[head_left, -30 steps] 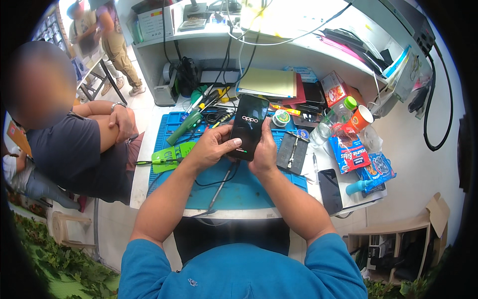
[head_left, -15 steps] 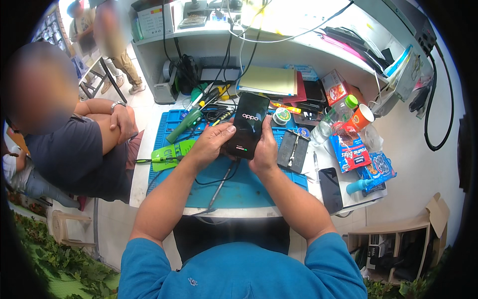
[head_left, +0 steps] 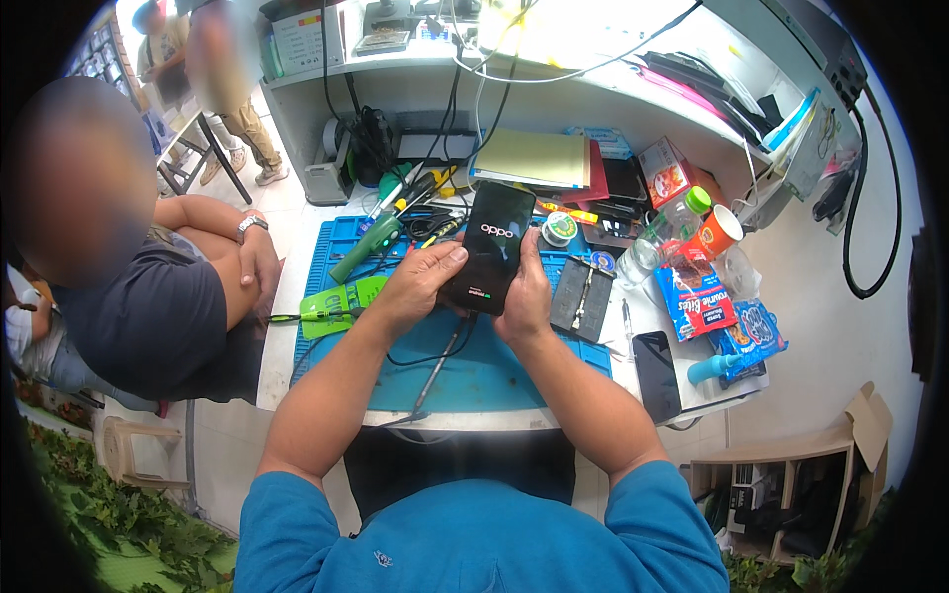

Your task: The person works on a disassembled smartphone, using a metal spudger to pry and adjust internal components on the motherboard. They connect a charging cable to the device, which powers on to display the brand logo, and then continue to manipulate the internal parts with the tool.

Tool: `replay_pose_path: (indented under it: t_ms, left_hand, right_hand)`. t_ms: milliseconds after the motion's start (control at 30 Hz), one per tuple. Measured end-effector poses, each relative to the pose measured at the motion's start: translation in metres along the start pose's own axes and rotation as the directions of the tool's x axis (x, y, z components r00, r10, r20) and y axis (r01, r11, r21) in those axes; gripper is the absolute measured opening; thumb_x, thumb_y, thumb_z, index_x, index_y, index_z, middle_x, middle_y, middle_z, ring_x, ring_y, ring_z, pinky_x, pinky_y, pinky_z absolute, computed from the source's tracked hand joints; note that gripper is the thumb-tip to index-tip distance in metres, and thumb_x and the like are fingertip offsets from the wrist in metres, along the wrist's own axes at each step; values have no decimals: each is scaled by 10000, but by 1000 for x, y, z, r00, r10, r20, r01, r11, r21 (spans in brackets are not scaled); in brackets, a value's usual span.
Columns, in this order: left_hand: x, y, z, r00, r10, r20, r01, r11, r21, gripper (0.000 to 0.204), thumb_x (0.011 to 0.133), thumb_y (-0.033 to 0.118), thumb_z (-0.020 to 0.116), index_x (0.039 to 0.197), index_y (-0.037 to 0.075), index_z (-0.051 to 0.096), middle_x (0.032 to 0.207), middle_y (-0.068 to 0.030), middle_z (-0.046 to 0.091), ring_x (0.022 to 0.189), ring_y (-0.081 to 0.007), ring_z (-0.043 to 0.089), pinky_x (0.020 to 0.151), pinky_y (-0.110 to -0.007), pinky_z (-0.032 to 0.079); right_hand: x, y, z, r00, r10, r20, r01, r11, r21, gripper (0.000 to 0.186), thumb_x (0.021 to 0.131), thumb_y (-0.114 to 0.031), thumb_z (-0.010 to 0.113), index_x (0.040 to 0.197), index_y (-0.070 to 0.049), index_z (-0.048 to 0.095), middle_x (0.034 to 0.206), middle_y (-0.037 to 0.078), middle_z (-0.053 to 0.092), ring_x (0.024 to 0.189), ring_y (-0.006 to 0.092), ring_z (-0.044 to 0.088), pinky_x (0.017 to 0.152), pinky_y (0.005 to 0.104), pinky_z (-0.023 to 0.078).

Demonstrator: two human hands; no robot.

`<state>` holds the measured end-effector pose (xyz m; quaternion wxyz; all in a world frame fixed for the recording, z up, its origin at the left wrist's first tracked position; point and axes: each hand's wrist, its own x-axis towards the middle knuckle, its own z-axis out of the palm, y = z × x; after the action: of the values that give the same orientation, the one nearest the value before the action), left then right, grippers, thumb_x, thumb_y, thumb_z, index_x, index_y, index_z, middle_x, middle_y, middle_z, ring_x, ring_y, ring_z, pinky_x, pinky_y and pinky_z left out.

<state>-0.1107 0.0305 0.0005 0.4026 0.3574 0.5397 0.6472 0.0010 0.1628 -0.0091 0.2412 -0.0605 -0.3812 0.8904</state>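
A black smartphone (head_left: 497, 259) with a lit start-up logo on its dark screen is held upright above the workbench. My left hand (head_left: 420, 282) grips its left edge, thumb along the side. Around the right edge closes my right hand (head_left: 524, 292). A dark cable (head_left: 431, 358) runs out from under the phone; whether it is plugged in is hidden. Below lies a blue work mat (head_left: 494, 381). Right of my right hand are a black board holder (head_left: 582, 296) and a solder spool (head_left: 560, 230). A green tool (head_left: 366, 247) lies beyond my left hand.
On the right stand a clear bottle (head_left: 647, 245), an orange cup (head_left: 720, 229) and snack packets (head_left: 692, 295); another phone (head_left: 655, 374) lies near the edge. A seated person (head_left: 148, 296) is close on the left. Loose cables hang from the shelf (head_left: 415, 71).
The phone and both my hands stay nearly still. The seated person on the left has shifted, and their hand with the watch has moved slightly.
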Motion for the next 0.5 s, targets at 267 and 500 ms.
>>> replay_pose_path:
  t_ms: [267,500]
  left_hand:
    - [0,0,1,1000,6,-10,-6,1000,-4,407,1155,345,505,1337,31,690,1069,-50,759,856,-136,753,654,-284,617]
    - [-2,5,3,1000,-12,-5,12,1000,20,401,1161,335,486,1359,36,666,1072,-35,749,881,-118,732,692,-281,601]
  right_hand:
    - [-2,-2,2,1000,13,1,-13,1000,-14,712,1148,-610,264,1307,-46,668,1156,113,758,971,241,768,813,380,644]
    - [-1,-1,-1,999,26,27,-25,1000,-11,720,1148,-610,249,1325,-40,651,1186,127,747,1010,254,762,836,393,643]
